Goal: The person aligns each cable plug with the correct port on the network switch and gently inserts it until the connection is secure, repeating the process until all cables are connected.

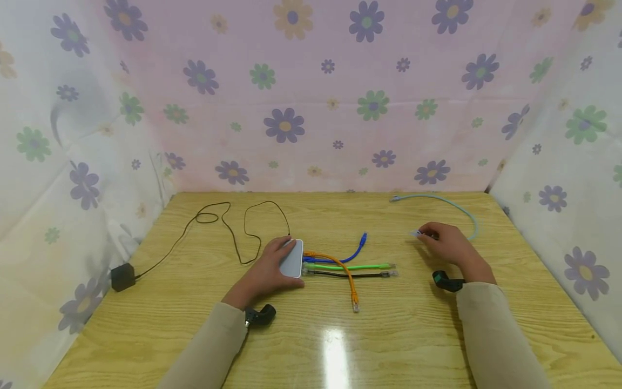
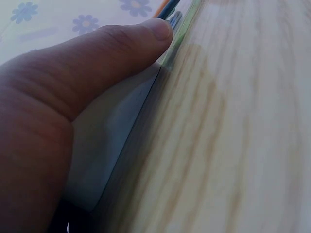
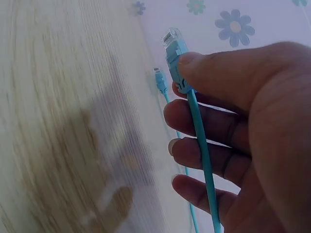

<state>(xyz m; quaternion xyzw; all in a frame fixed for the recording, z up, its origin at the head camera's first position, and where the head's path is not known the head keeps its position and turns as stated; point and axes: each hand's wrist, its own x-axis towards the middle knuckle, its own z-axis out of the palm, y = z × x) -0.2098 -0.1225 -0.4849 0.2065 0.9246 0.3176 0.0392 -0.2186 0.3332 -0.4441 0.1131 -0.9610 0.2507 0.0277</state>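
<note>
My left hand (image 1: 266,270) grips a small white network switch (image 1: 292,260) by its sides, the thumb along the near side and the fingers on the far side. In the left wrist view the thumb (image 2: 112,58) lies along the white casing (image 2: 109,126). Orange (image 1: 351,281), blue (image 1: 357,251), green (image 1: 350,267) and black (image 1: 347,275) network cables run from its right side. Off to the right, my right hand (image 1: 444,243) pinches one plug (image 3: 176,58) of a light blue network cable (image 3: 201,131) between thumb and forefinger, clear tip outward.
The light blue cable's other plug (image 1: 396,199) lies at the table's back. A thin black cord (image 1: 182,233) joins the switch to a black power adapter (image 1: 123,277) at the left. Flowered cloth (image 1: 320,108) encloses the wooden table (image 1: 389,335) at the back and sides.
</note>
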